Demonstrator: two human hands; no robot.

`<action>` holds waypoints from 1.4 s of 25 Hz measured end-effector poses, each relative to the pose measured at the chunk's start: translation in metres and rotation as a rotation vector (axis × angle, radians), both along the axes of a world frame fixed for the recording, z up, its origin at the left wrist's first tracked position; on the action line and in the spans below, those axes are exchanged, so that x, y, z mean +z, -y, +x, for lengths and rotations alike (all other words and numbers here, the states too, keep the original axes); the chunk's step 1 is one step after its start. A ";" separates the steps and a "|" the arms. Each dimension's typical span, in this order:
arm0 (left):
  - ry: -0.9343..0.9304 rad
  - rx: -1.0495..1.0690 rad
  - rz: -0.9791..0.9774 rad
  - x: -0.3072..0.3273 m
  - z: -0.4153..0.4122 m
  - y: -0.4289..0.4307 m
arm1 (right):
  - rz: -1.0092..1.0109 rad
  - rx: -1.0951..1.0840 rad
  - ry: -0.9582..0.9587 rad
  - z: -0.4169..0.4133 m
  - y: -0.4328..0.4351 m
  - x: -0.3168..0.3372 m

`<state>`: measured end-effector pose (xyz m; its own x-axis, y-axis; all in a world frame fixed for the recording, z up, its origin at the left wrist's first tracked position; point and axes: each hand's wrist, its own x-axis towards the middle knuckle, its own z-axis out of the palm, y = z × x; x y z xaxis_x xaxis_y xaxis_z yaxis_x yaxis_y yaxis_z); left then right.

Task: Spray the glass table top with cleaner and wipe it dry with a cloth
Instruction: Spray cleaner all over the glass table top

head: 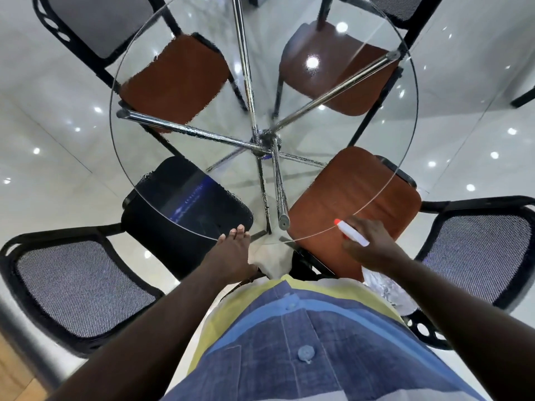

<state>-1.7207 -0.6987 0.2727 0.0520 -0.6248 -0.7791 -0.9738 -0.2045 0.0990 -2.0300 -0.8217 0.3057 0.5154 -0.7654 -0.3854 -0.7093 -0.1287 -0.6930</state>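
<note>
Two-handed | left grip [231,250] flat on glass table [179,221] | right grip [373,247] clasps sprayer [351,233]

Your left hand [231,253] lies with straight fingers, tips touching the near rim of the round glass table top [341,131], above the black chair seat [185,204]. Your right hand [373,247] grips a white spray bottle [351,232], its red nozzle pointing up and left over the glass edge, above the nearest brown chair seat [356,198]. Fine droplets seem to bead the glass around the chrome legs [269,143], two more brown seats [173,79] show through the far side, and your striped blue shirt [289,342] fills the bottom.
</note>
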 end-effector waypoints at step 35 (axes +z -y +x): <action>-0.235 0.196 -0.314 0.047 -0.047 0.093 | -0.162 -0.177 0.085 0.024 0.125 0.023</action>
<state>-1.7682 -0.7920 0.3195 0.0374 -0.8289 -0.5582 -0.8634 -0.3080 0.3996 -2.0056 -0.9464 0.3291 0.3928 -0.8950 -0.2112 -0.6711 -0.1220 -0.7313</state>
